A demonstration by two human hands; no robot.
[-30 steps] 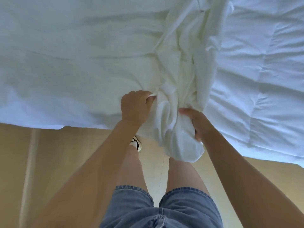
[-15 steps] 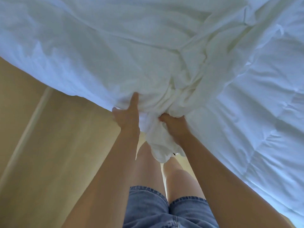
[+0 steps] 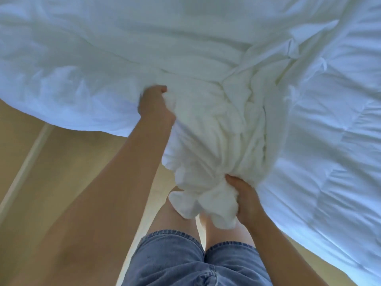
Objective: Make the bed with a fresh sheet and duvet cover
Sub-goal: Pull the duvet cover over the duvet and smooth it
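Duvet cover [image 3: 216, 131] lay bunched at near edge of bed, its gathered end hanging off the edge above the legs; quilted duvet [image 3: 334, 145] spread flat to its right, partly under it. Right grip [image 3: 245, 196] was curled tight round the lower neck of the bunch; left grip [image 3: 153, 106] had fingers dug into cover fabric higher up, at the edge. Change vs. 0.5 s prior: grips were side by side on the bunch; left had since shifted up & outward, right had dropped, so more cloth was drawn out btw. them. Judgement: cover being gathered/worked along the duvet; step part done; sheet not assessable. Pale floor [image 3: 61, 172] & denim shorts [image 3: 175, 256] below. No brand, label or writing legible.
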